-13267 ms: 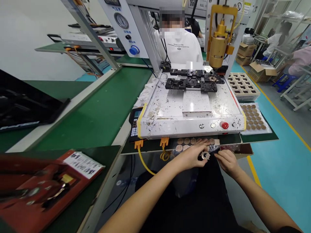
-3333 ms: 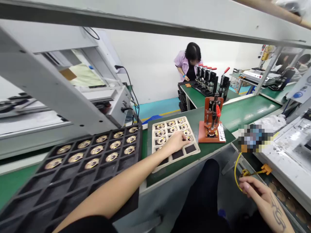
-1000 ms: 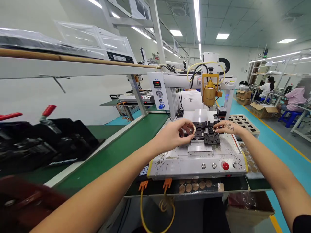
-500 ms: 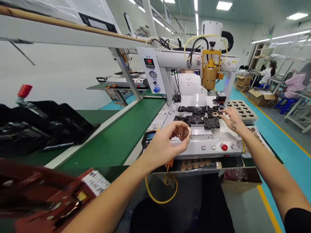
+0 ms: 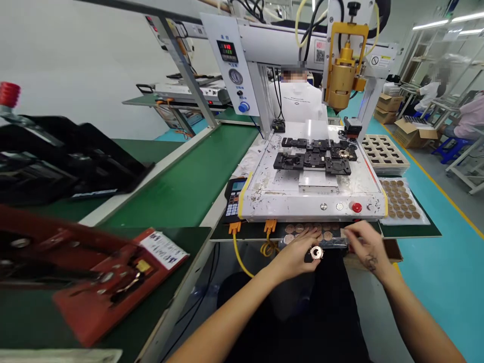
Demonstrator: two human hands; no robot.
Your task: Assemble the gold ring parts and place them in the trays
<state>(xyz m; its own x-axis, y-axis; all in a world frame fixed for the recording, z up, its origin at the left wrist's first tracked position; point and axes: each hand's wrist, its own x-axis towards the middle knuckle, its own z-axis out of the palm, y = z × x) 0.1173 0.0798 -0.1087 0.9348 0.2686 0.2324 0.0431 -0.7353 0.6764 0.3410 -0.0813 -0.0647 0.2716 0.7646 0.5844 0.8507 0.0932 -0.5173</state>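
One rose-gold ring part (image 5: 316,252) is held at the counter's front edge, clamped between the thumb and fingers of the left hand (image 5: 298,255), whose other fingers extend over a clear sheet of round discs (image 5: 327,236). The right hand (image 5: 365,245) has its thumb and fingertips close together at the sheet's right end; whether they grip the film cannot be told.

The dark green counter (image 5: 406,231) carries a white machine (image 5: 264,194), with buttons along its front panel, dark specks on its bed and yellow strips at its front corners. Black fixtures (image 5: 313,160) stand in two rows on the bed; a second ring part (image 5: 343,154) sits toward the right end of the rear row, below and apart from a gold dispensing head (image 5: 339,83). Beside the machine's left front corner lies a keypad (image 5: 232,199); near its right edge are a cream tray (image 5: 385,151) and, nearer the front, another disc sheet (image 5: 401,201).

At left, a red clamp fixture (image 5: 109,282) occupies a separate green surface. Beyond the machine is a person in a white shirt (image 5: 298,101); at right, cardboard boxes (image 5: 414,133) stand on a blue and grey floor (image 5: 446,212) crossed by a yellow line.
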